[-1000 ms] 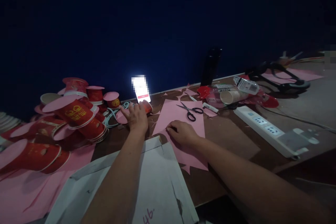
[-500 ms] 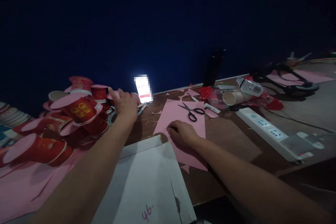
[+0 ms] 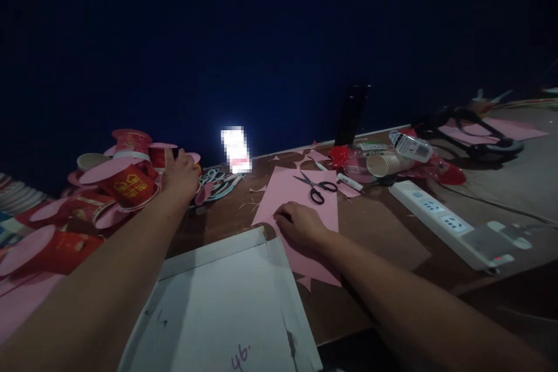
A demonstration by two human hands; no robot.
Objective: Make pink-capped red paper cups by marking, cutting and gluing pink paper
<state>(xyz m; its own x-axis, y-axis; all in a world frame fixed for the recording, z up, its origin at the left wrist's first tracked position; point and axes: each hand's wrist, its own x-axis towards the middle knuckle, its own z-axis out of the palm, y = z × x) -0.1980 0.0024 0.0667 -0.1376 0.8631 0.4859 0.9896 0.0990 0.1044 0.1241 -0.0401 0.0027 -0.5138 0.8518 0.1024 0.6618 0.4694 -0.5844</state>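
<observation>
My left hand [image 3: 181, 174] reaches out to the left over a pile of red paper cups [image 3: 126, 186] capped with pink paper discs. Its fingers are curled round one red cup with a pink lid [image 3: 193, 158] at the pile's right edge. My right hand [image 3: 300, 224] rests on a pink paper sheet [image 3: 300, 195] in the middle of the brown table, fingers curled down at the sheet's left edge. Black scissors [image 3: 317, 186] lie on the same sheet, just beyond that hand.
A glowing phone [image 3: 235, 148] leans on the dark blue wall. Teal-handled tools [image 3: 215, 177] lie beside it. A white flat box [image 3: 226, 302] sits in front of me. To the right are a white power strip [image 3: 440, 215], stacked paper cups [image 3: 383, 163] and a plastic bottle [image 3: 410, 145].
My left hand lifted a red cup from beside the phone and carried it left to the pile of cups. My right hand stayed on the pink sheet.
</observation>
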